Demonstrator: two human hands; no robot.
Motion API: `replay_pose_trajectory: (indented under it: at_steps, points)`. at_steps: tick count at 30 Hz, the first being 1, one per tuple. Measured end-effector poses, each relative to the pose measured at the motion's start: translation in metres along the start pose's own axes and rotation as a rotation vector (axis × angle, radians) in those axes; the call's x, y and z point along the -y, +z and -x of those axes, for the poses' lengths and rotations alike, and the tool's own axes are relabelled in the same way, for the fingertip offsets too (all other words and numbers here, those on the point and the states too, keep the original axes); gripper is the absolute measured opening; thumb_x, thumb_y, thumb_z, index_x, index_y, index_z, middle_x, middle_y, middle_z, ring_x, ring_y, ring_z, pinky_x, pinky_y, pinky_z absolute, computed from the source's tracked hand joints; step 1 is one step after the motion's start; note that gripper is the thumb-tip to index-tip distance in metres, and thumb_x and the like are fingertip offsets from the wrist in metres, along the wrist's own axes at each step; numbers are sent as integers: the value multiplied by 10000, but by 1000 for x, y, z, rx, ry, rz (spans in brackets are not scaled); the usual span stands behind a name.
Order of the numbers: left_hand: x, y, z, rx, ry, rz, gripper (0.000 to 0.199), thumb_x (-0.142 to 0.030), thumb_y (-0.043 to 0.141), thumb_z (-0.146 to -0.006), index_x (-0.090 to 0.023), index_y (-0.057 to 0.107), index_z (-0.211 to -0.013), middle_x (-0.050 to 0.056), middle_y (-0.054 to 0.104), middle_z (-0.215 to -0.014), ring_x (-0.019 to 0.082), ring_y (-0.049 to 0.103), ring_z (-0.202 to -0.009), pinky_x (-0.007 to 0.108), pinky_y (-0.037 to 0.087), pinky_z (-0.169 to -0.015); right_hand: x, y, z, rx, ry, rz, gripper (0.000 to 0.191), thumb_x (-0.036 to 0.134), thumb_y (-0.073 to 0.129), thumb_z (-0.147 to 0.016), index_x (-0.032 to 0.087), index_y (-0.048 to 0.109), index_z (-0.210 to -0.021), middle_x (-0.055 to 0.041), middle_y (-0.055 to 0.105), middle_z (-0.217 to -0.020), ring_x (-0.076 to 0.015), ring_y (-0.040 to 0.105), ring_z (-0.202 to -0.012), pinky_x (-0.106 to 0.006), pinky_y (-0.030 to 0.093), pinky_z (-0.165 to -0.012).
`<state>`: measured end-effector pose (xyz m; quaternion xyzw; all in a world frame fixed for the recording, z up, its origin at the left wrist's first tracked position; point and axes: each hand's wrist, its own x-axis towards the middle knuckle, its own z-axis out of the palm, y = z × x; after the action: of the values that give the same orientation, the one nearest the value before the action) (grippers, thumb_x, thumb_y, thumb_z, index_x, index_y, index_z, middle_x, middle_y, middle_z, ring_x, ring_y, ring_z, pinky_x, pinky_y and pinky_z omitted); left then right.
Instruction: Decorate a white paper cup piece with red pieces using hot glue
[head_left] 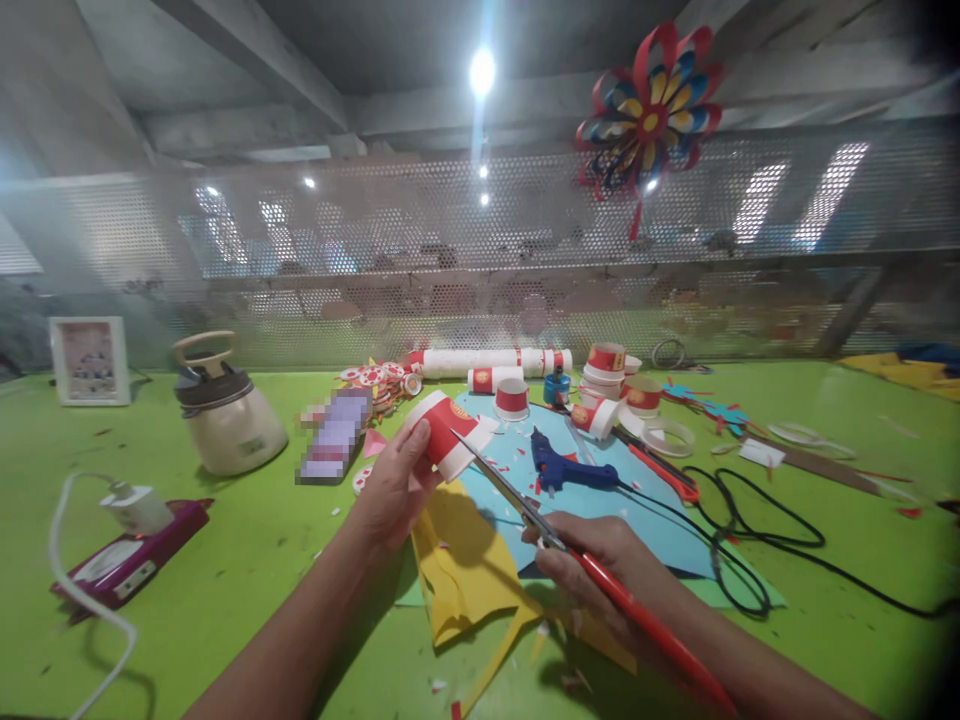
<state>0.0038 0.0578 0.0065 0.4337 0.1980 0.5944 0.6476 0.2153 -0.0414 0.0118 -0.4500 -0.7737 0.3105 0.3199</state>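
Observation:
My left hand [396, 482] is wrapped round a red and white paper cup [444, 425] with a gold emblem, its thumb on the side. A pair of scissors [517, 500] with long red handles is in my right hand [589, 565], gripped close to the pivot. The blades point up and left, and their tips meet the cup's red wall. Whether they cut into it, I cannot tell. Below the cup lies crumpled yellow paper [465, 565]. Behind the scissors, a blue glue gun [570, 468] rests on a light blue sheet [645, 520] scattered with red and white scraps.
A black cord [739, 540] loops at the right beside a red-handled tool [664, 470]. Several paper cups [512, 397] and a roll of tape [667, 437] stand farther back. At left are a kettle [229, 420], a phone [335, 435] and a purple power strip [135, 560].

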Motion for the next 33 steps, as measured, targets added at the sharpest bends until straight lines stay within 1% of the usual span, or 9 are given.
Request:
replay_pose_trajectory:
  at_steps: [3,6,11,14,20,24,26,30,33]
  points:
    - [0,0,0,-6,4,5,348,-356,633,-862,-191,607,-1168,88,653,-1230,250,577,-1176,378,500,-977,-1,0,-1,20,8,-18,408,518,394,-934,171,606,-918,9,441,-679,-138,370,-611,-272,306,-551]
    - [2,1,1,-31,9,19,332,-347,658,-847,-198,621,-1141,69,674,-1196,220,603,-1141,346,498,-982,-2,-1,-1,22,1,-23,404,495,379,-942,159,603,-957,5,454,-697,-139,378,-628,-269,311,-561]
    - [3,3,3,-8,-9,54,353,-319,652,-857,-201,600,-1186,65,673,-1196,214,603,-1141,344,507,-970,0,-3,0,39,-17,-40,389,485,390,-935,164,534,-770,38,369,-636,-107,334,-561,-243,270,-502]
    - [2,3,4,19,-17,42,379,-333,622,-880,-192,573,-1228,77,668,-1194,229,599,-1140,350,520,-944,1,-4,0,42,-4,-49,382,466,394,-940,173,494,-715,50,334,-619,-94,312,-538,-236,253,-485]
    - [2,5,5,46,2,29,369,-352,609,-887,-192,575,-1219,84,668,-1170,248,599,-1115,344,543,-878,6,4,3,-41,-31,-41,354,455,420,-924,161,592,-824,69,295,-576,-94,288,-514,-243,236,-489]
    - [3,6,5,45,2,35,355,-355,607,-888,-208,580,-1211,76,676,-1135,248,610,-1084,338,547,-849,10,8,5,-89,19,17,363,460,427,-912,165,597,-786,68,298,-573,-94,265,-512,-255,236,-505]
    - [3,5,5,46,14,39,365,-348,613,-884,-214,573,-1221,75,678,-1125,247,613,-1076,343,546,-849,10,8,4,-90,31,26,388,480,414,-914,163,601,-790,63,314,-582,-98,273,-524,-254,245,-512]
    - [3,5,5,33,-1,6,393,-351,645,-858,-210,573,-1217,82,680,-1127,254,620,-1069,361,539,-868,4,5,0,-33,-3,-17,380,490,433,-903,153,605,-856,46,372,-631,-108,328,-572,-245,261,-524]
    - [4,8,7,52,-6,-6,388,-344,652,-851,-188,588,-1201,94,668,-1163,255,608,-1097,367,518,-917,2,5,-2,-34,-30,-63,373,479,423,-915,158,591,-826,52,345,-618,-103,304,-556,-244,251,-511]
